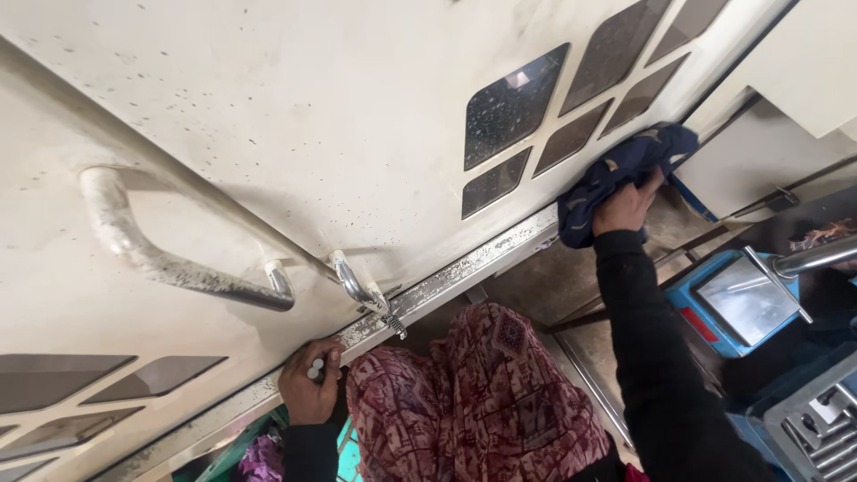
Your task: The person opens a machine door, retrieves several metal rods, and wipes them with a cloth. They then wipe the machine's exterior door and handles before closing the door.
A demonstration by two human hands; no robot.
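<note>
A big cream door (pixel 312 116) fills the view. Along its lower edge runs a worn metal strip (pixel 446 281). At the door's dark panes, the right hand (pixel 625 207) clutches a blue cloth (pixel 616 178) against the door. Below the door's handle (pixel 170 259), the left hand (pixel 310 384) is clenched on the strip's edge.
</note>
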